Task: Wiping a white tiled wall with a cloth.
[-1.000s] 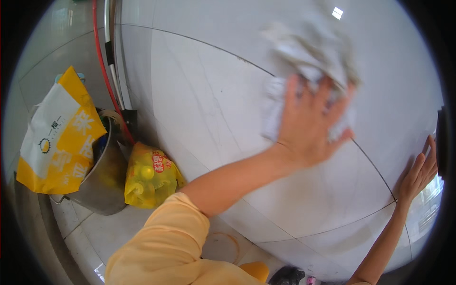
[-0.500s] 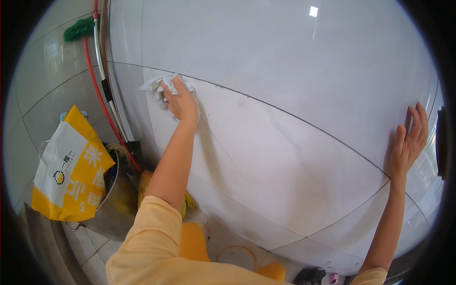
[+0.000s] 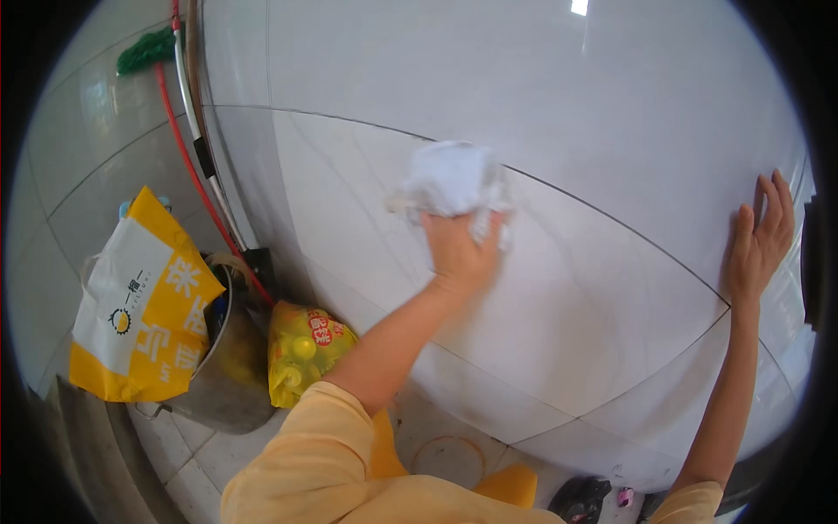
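Note:
My left hand [image 3: 458, 249] presses a crumpled white cloth [image 3: 449, 179] against the pale tiled wall [image 3: 541, 271]. The cloth lies across the dark joint between two tiles and is smeared by motion. Some of my fingers are hidden by it. Farther right, my right hand [image 3: 764, 240] rests on the wall beside the tile joint, fingers stretched out and holding nothing.
At the left, a metal pot [image 3: 240, 375] carries a yellow and white bag [image 3: 144, 314]. A yellow plastic bag [image 3: 301, 354] sits beside it. Long-handled tools, one a red pole [image 3: 182, 144], lean in the corner. A black bag [image 3: 580, 498] lies on the floor.
My left hand has moved the cloth to the right along the wall joint. My right hand stays on the wall. The view has shifted slightly, showing more of the yellow plastic bag.

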{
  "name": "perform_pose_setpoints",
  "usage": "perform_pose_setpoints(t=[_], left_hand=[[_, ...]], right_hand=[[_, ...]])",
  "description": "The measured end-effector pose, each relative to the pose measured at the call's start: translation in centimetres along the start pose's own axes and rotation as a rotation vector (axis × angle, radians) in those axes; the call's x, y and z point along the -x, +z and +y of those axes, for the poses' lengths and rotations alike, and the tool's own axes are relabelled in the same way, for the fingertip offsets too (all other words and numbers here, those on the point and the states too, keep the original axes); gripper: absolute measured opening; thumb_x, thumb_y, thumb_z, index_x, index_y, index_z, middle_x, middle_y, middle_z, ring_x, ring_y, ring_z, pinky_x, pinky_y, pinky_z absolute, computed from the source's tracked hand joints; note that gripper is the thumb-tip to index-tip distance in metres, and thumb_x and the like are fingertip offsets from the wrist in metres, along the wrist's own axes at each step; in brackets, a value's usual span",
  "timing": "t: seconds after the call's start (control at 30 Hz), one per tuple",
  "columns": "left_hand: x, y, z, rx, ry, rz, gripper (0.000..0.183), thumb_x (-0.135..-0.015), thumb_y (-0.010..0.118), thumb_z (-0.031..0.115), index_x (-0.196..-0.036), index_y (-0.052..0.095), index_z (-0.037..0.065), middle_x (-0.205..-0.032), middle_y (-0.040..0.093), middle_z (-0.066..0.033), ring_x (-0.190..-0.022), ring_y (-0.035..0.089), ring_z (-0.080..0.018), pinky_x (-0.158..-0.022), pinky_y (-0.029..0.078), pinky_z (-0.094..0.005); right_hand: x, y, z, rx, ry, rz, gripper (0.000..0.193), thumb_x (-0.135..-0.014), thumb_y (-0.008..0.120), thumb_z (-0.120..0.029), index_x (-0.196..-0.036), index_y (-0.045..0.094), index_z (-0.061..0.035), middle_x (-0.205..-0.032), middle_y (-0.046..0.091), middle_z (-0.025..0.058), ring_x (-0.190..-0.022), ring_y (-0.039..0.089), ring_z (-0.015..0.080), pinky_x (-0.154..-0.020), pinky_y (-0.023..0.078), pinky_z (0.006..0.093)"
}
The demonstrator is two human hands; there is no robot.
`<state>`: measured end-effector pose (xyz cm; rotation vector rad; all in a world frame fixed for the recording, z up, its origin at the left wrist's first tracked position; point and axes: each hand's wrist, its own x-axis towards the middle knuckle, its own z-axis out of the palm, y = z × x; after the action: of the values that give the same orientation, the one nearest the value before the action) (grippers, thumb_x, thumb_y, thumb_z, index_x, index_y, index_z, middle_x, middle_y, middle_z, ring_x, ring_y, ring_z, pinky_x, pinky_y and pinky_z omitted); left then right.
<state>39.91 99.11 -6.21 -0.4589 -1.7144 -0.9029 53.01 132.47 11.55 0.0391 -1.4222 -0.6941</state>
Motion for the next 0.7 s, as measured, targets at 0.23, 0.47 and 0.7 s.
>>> perform_pose_setpoints(t=[0.23, 0.47, 0.7], left_hand=[[-5.2, -3.3, -9.2, -0.147, -0.629, 0.490, 0.056, -0.092, 0.050, 0.036, -0.129, 0.038, -0.003, -0.121, 0.038, -0.0306, -0.114, 0.035, -0.0421, -0.098, 0.027, -0.0501], [1.8, -1.5, -4.3, -0.180, -0.285, 0.070, 0.051, -0.093, 0.050, 0.033, -0.123, 0.036, -0.006, -0.115, 0.037, -0.0293, -0.108, 0.035, -0.0440, -0.095, 0.031, -0.0495], [-4.2, -6.0, -10.3, -0.220, -0.725, 0.261, 0.044, -0.094, 0.048, 0.035, -0.118, 0.041, -0.001, -0.114, 0.042, -0.0288, -0.103, 0.045, -0.0467, -0.089, 0.038, -0.0496]], right_hand=[[-0.7, -0.5, -1.8, -0.016, 0.063, -0.013, 0.048, -0.096, 0.035, -0.052, -0.131, 0.046, -0.0205, -0.141, 0.039, 0.0019, -0.134, 0.029, 0.0198, -0.110, 0.022, 0.0355], [-0.2, -0.4, -0.5, 0.044, 0.035, -0.047, 0.050, -0.095, 0.035, -0.053, -0.130, 0.046, -0.0199, -0.142, 0.038, 0.0016, -0.133, 0.030, 0.0193, -0.110, 0.023, 0.0351], [-0.4, 0.0, -0.6, 0.059, 0.049, -0.051, 0.052, -0.095, 0.035, -0.055, -0.130, 0.047, -0.0195, -0.141, 0.041, 0.0016, -0.132, 0.034, 0.0197, -0.108, 0.026, 0.0349]])
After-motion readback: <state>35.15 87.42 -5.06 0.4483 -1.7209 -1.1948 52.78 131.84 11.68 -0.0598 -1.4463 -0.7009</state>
